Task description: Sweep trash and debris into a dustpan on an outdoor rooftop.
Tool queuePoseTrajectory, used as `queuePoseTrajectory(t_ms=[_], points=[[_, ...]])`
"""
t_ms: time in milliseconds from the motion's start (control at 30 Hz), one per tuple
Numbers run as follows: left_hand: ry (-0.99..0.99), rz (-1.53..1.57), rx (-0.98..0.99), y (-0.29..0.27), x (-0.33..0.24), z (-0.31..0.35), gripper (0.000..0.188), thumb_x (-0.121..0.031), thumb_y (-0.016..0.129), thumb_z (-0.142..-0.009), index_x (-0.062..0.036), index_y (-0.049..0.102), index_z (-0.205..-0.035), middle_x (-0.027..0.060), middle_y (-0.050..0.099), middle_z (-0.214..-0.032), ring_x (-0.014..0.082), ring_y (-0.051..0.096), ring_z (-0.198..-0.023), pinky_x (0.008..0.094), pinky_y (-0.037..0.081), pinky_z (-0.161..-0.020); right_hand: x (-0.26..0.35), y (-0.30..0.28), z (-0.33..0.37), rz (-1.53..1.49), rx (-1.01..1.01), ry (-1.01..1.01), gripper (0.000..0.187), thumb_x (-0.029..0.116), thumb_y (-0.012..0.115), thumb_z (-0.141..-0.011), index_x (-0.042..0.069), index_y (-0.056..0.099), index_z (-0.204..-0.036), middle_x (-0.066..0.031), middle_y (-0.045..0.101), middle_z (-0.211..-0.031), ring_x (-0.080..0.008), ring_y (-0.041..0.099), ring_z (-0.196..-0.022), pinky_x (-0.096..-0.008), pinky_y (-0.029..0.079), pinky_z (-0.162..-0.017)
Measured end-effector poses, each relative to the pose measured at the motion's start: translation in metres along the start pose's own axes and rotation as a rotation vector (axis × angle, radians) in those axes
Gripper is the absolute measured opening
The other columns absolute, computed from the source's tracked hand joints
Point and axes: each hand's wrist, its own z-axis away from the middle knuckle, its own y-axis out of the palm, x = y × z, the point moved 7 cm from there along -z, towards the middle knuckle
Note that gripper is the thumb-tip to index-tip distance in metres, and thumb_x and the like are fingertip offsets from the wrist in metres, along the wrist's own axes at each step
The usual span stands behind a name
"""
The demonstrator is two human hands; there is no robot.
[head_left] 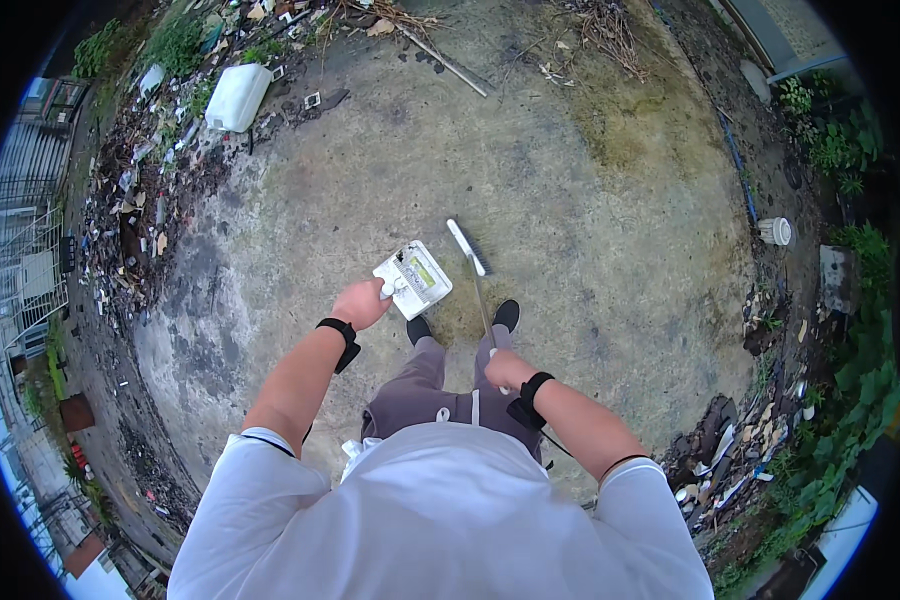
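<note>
White dustpan (416, 284): left hand (362, 304) clenched at its handle (387, 288); careless tilting could spill the dark bits (400, 257). Broom (460, 237): right hand (508, 370) wrapped round the stick (481, 300).

This one view comes from the left fisheye camera worn on the person's head, and it looks steeply down over the white shirt (450, 500) toward the shoes (507, 314). The shirt is nearest to the lens, while the concrete ground (620, 220) lies farther below
</note>
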Motion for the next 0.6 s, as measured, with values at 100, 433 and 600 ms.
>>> queuePoseTrajectory(t_ms=[100, 433, 600], points=[[0.026, 0.036, -0.024, -0.002, 0.024, 0.012, 0.028, -0.031, 0.056, -0.088, -0.0053, 0.063, -0.096, 0.0212, 0.067, -0.094, 0.0394, 0.064, -0.090, 0.0483, 0.051, -0.079, 0.022, -0.011, 0.016, -0.349, -0.046, 0.158, 0.017, 0.019, 0.070, -0.071, 0.003, 0.072, -0.075, -0.0148, 0.071, -0.078, -0.0308, 0.069, -0.069, -0.0410, 0.052, -0.063], [0.073, 0.078, -0.050, 0.007, 0.084, 0.054, 0.027, -0.030, 0.057, -0.087, -0.0050, 0.064, -0.094, 0.0210, 0.067, -0.093, 0.0400, 0.064, -0.089, 0.0491, 0.052, -0.078, -0.009, 0.000, 0.103, -1.044, -0.359, 0.459, 0.018, 0.012, 0.066, -0.077, -0.002, 0.059, -0.070, -0.0079, 0.060, -0.062, -0.0157, 0.056, -0.051, -0.0339, 0.044, -0.048], [0.094, 0.157, -0.054, 0.000, 0.089, 0.045, 0.029, -0.030, 0.056, -0.088, -0.0041, 0.064, -0.100, 0.0225, 0.067, -0.095, 0.0408, 0.064, -0.091, 0.0491, 0.051, -0.080, -0.040, -0.013, 0.102, -0.766, -0.516, 0.565, 0.020, 0.016, 0.064, -0.075, -0.004, 0.064, -0.072, -0.0156, 0.066, -0.064, -0.0254, 0.068, -0.061, -0.0380, 0.052, -0.059]])
